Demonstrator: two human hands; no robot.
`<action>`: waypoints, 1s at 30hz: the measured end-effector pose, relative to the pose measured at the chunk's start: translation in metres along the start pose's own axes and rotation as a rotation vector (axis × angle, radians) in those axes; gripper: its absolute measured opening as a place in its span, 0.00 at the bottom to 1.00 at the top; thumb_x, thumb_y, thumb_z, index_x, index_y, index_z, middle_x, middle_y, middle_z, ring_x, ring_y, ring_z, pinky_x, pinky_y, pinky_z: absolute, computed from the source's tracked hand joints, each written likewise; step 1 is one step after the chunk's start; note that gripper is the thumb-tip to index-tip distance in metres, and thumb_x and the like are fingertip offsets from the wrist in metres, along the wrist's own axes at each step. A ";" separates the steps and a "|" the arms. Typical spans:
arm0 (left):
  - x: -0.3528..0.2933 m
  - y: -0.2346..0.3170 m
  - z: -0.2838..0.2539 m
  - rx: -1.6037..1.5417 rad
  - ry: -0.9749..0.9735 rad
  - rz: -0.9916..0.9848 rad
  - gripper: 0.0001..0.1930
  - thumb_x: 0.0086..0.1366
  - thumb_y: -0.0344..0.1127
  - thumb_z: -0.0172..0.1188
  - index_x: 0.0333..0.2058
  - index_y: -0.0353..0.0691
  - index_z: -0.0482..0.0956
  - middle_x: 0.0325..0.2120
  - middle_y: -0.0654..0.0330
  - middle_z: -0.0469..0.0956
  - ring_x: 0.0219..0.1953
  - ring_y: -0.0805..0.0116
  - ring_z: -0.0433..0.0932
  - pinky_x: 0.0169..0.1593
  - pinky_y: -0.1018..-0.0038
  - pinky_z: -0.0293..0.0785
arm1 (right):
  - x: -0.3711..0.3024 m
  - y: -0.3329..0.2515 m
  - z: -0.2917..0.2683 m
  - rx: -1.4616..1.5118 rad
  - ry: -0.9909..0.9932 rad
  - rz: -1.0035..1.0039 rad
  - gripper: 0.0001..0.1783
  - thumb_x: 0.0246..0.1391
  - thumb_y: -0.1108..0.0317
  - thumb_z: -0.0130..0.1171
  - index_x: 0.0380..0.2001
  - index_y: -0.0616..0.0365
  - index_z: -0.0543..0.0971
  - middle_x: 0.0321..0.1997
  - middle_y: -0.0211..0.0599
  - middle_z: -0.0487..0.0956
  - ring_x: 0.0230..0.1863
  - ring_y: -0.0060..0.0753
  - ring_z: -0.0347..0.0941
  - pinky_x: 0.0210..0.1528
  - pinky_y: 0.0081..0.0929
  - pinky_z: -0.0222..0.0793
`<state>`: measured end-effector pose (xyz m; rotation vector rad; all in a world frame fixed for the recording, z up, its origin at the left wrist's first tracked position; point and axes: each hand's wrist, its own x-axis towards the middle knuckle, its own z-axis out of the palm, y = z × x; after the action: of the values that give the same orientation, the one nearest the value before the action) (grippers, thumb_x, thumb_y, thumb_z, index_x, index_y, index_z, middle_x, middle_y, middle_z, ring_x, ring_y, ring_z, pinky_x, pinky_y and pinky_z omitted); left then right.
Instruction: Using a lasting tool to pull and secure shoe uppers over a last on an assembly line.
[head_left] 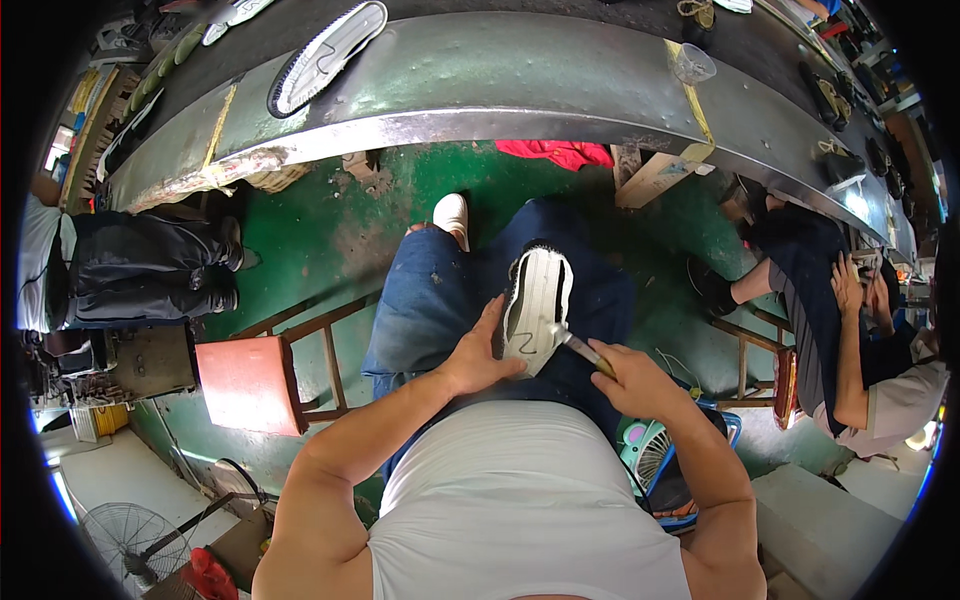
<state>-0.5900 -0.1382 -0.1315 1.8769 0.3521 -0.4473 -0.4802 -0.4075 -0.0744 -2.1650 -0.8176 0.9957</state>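
Across my thighs lies a shoe (535, 300), bottom up, toe pointing away from me. Its pale underside carries a dark wavy line, and a black-and-white edge runs round it. My left hand (482, 352) grips the shoe along its left side and heel, thumb across the near end. In my right hand (640, 382) is a hammer (580, 346) with a yellowish handle. The hammer's metal head is over the right edge of the underside, near the heel; whether it touches cannot be told. Part of the right fingers is hidden behind the handle.
A metal-edged workbench (520, 70) curves across the front, with a similar shoe bottom (328, 58) and a clear plastic cup (694, 64) on it. A red-topped stool (250, 388) stands left, a small green fan (648, 448) right. People sit on both sides.
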 end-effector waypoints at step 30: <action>0.021 -0.036 0.044 -0.151 0.630 0.080 0.25 0.77 0.41 0.39 0.62 0.26 0.67 0.57 0.34 0.72 0.61 0.40 0.70 0.64 0.61 0.67 | 0.053 -0.024 0.024 -0.575 0.179 -0.306 0.14 0.56 0.68 0.60 0.39 0.67 0.73 0.39 0.54 0.78 0.41 0.58 0.78 0.44 0.46 0.75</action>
<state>-0.5939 -0.1672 -0.1851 1.8400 0.7019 0.2353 -0.4788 -0.3473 -0.0922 -2.4383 -1.4251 0.4332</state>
